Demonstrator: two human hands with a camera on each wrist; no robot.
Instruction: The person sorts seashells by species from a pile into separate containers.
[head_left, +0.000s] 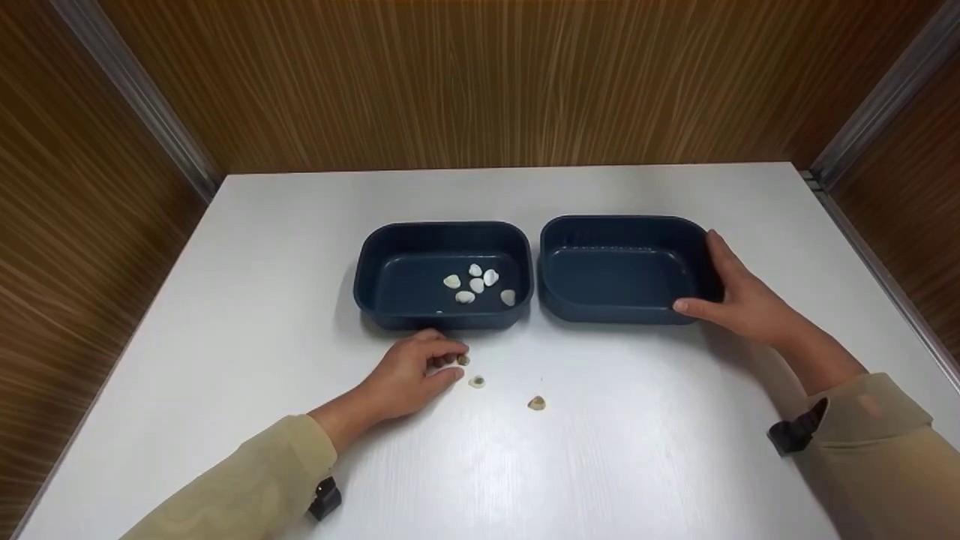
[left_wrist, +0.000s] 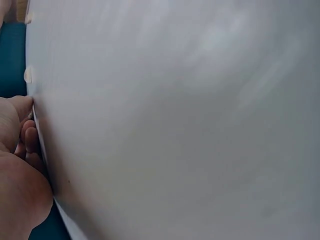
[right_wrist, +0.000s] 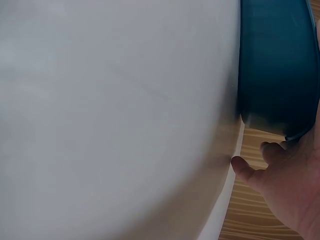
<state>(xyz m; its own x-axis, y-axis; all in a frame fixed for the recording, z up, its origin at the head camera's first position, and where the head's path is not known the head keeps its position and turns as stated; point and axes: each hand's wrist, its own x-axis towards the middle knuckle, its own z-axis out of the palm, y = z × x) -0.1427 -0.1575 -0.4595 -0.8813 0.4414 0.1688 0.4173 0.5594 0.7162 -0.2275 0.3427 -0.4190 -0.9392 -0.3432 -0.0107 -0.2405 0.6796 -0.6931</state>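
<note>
1. Pick-up seems in hand: your left hand (head_left: 411, 373) is at a seashell (head_left: 463, 361) on the worktop (head_left: 615, 457); whether its grip pinches, I can't tell.
2. Your right hand (head_left: 742, 301) clasps the right tub (head_left: 607, 312).
3. Next, probably pinch lightly.

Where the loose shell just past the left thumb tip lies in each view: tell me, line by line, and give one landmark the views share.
Head: the loose shell lies below the picture's centre, just right of the left hand.
Left wrist: what appears to be the loose shell sits near the left edge, above mid-height.
Right wrist: not in it.
Shared landmark: the white tabletop, in all three.
</note>
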